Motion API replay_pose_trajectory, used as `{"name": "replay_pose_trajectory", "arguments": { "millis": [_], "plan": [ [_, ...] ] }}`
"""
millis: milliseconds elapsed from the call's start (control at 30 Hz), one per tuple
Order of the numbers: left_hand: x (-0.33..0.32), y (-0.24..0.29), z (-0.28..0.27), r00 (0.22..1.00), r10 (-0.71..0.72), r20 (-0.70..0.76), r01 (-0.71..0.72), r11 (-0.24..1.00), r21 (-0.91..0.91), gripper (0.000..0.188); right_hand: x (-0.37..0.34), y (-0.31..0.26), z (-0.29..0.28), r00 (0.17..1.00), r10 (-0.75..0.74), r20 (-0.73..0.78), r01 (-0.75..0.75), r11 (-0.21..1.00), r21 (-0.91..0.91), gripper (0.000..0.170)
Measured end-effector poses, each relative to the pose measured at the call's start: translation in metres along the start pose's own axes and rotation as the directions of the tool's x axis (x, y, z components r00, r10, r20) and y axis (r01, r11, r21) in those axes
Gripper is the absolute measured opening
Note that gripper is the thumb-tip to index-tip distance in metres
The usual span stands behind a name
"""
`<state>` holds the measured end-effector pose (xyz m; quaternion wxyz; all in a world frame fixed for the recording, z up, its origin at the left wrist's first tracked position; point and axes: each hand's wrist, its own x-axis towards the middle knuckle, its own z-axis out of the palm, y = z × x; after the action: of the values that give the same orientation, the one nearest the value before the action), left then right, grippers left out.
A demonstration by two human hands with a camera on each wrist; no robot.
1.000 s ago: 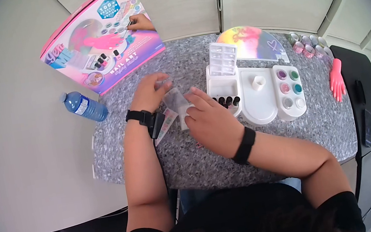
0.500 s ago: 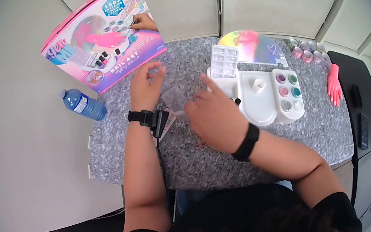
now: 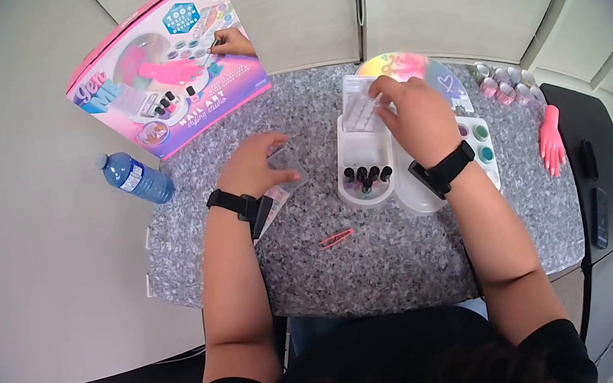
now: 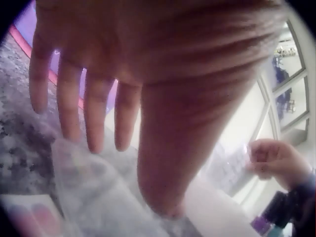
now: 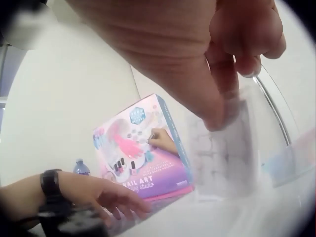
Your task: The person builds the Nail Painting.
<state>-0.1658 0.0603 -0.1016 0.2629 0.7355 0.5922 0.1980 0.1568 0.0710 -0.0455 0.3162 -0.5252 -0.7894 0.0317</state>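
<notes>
My right hand (image 3: 425, 117) pinches the upper right edge of a clear compartment tray (image 3: 356, 92) between thumb and fingers. This tray stands tilted at the back of a white organizer (image 3: 366, 146). Several black-capped nail polish bottles (image 3: 365, 179) fill the organizer's front part. On the left, my left hand (image 3: 249, 170) hovers with fingers spread loosely and nothing held. Below its fingertips lies a clear plastic bag (image 4: 103, 192), beside a sticker sheet (image 3: 273, 209). Glitter pots (image 3: 486, 154) show partly behind my right wrist.
A pink nail art box (image 3: 181, 82) and a blue-tinted water bottle (image 3: 139, 178) stand at the left. A pink clip-like tool (image 3: 337, 238) lies near the front. At the right are a pink model hand (image 3: 552, 141) and several small jars (image 3: 505, 87); a rainbow panel (image 3: 391, 63) stands behind.
My right hand has left the plastic bag and moved right and back to the compartment tray. My left hand has shifted slightly over the bag. The pink tool has come fully into view.
</notes>
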Motion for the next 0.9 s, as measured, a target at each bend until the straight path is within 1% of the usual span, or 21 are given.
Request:
{"name": "replay_pose_trajectory", "arguments": {
  "millis": [67,133,167,233,300,367,400,433,467,500,533,567,633,667,700,733,767,800,833,867,900],
  "plan": [
    [0.000,0.002,0.000,1.000,-0.008,0.020,0.008,0.999,0.038,0.079,-0.001,0.004,0.010,0.996,-0.092,-0.017,0.090,0.992,-0.089,0.018],
    [-0.001,0.002,0.003,0.997,0.075,-0.013,-0.073,0.994,0.087,0.083,-0.004,0.002,0.023,0.993,-0.114,-0.020,0.112,0.989,-0.092,0.019],
    [-0.001,0.004,0.003,0.997,0.075,-0.011,-0.074,0.993,0.088,0.083,-0.005,0.000,0.026,0.990,-0.138,-0.022,0.135,0.986,-0.097,0.020],
    [-0.001,0.011,0.003,0.999,0.015,0.045,-0.022,0.990,0.143,0.078,-0.005,-0.006,0.022,0.983,-0.171,-0.065,0.165,0.982,-0.091,0.020],
    [-0.003,0.021,0.001,0.998,-0.021,0.059,0.013,0.992,0.124,0.079,-0.005,-0.018,0.011,0.973,-0.206,-0.108,0.197,0.976,-0.088,0.020],
    [-0.004,0.021,0.002,0.995,-0.062,0.073,0.054,0.994,0.100,0.079,-0.007,-0.030,0.002,0.973,-0.185,-0.137,0.201,0.973,0.112,0.021],
    [-0.004,0.018,0.002,0.999,0.019,0.037,-0.023,0.994,0.104,0.078,-0.008,-0.031,0.003,0.973,-0.186,-0.134,0.201,0.973,0.112,0.021],
    [-0.003,0.018,0.000,0.995,0.101,0.000,-0.100,0.989,0.113,0.078,-0.009,-0.031,0.003,0.960,-0.240,-0.146,0.260,0.956,0.134,0.023],
    [-0.003,0.018,-0.002,0.995,0.101,-0.001,-0.101,0.989,0.112,0.078,-0.008,-0.031,0.003,0.943,-0.293,-0.161,0.317,0.936,0.155,0.025],
    [-0.002,0.020,-0.005,0.996,0.001,-0.088,-0.007,0.998,-0.060,0.071,-0.009,-0.031,0.003,0.942,-0.295,-0.162,0.319,0.935,0.152,0.025],
    [0.000,0.022,-0.007,0.982,-0.110,-0.156,0.071,0.969,-0.235,0.064,-0.012,-0.031,0.004,0.955,-0.281,-0.098,0.295,0.939,0.178,0.029],
    [0.002,0.022,-0.007,0.982,-0.107,-0.157,0.068,0.970,-0.234,0.064,-0.013,-0.031,0.004,0.963,-0.267,-0.033,0.268,0.942,0.203,0.034],
    [0.006,0.022,-0.004,0.923,-0.135,-0.361,-0.072,0.859,-0.507,0.053,-0.013,-0.033,0.007,0.972,-0.231,-0.037,0.232,0.936,0.264,0.037],
    [0.006,0.024,-0.002,0.924,-0.133,-0.360,-0.073,0.860,-0.505,0.053,-0.013,-0.034,0.009,0.980,-0.195,-0.038,0.196,0.924,0.327,0.041],
    [0.006,0.027,0.001,0.919,-0.077,-0.387,-0.209,0.736,-0.644,0.048,-0.013,-0.035,0.009,0.980,-0.193,-0.042,0.196,0.925,0.327,0.041],
    [0.007,0.031,0.003,0.905,-0.027,-0.425,-0.335,0.573,-0.748,0.044,-0.013,-0.036,0.009,0.990,-0.140,0.007,0.122,0.889,0.441,0.040],
    [0.005,0.034,0.006,0.903,-0.022,-0.430,-0.341,0.573,-0.745,0.044,-0.012,-0.037,0.010,0.994,-0.094,0.060,0.046,0.837,0.546,0.040],
    [0.002,0.037,0.011,0.932,0.007,-0.361,-0.309,0.536,-0.786,0.042,-0.010,-0.035,0.013,0.994,-0.097,0.053,0.053,0.837,0.545,0.040],
    [0.002,0.040,0.011,0.956,0.040,-0.291,-0.271,0.500,-0.823,0.040,-0.009,-0.031,0.017,0.996,-0.070,0.063,0.015,0.777,0.630,0.038],
    [0.003,0.042,0.009,0.955,0.043,-0.293,-0.274,0.500,-0.822,0.040,-0.009,-0.027,0.018,0.996,-0.042,0.079,-0.027,0.706,0.708,0.036],
    [0.001,0.045,0.008,0.946,0.060,-0.319,-0.295,0.567,-0.769,0.040,-0.008,-0.023,0.017,0.996,-0.040,0.081,-0.029,0.707,0.707,0.036]
  ]
}}
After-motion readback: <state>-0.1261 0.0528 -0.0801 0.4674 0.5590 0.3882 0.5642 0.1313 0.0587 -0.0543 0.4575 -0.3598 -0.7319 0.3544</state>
